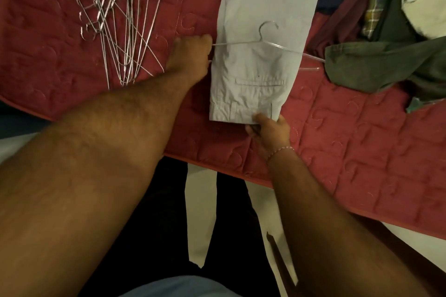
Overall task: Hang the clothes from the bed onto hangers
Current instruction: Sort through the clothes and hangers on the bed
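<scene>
While creased, the pale trousers lie threaded through a wire hanger.

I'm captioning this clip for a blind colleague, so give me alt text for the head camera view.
A person's left hand grips one end of a wire hanger threaded through folded light grey trousers on a red quilted bed, while the right hand pinches their waistband. Spare wire hangers lie to the left, a pile of clothes to the right.

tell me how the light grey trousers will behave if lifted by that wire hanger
The light grey trousers look thin and creased, so they would probably drape limply. The wire hanger is smooth and thin, so the fabric may slide off unless balanced. They look light.
</scene>
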